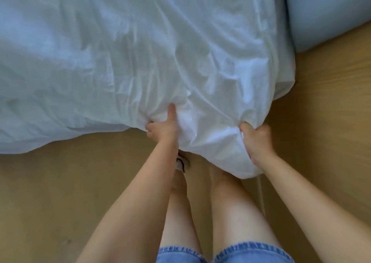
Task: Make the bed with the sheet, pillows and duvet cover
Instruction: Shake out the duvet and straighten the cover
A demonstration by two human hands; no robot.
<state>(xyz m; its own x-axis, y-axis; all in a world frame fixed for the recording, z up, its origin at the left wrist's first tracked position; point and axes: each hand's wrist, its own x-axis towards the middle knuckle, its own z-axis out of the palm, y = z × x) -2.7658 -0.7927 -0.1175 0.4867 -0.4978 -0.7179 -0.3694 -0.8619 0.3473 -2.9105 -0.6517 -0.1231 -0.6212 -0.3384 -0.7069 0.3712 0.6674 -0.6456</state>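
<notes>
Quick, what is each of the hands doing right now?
Left hand: closed, gripping a bunch of the white bedding at its edge.
Right hand: closed, gripping the same bedding near its corner.

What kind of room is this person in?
Probably a bedroom. Rumpled white bedding spreads over what looks like a bed, the left hand and right hand grip its corner, and a wooden floor lies below.
</notes>
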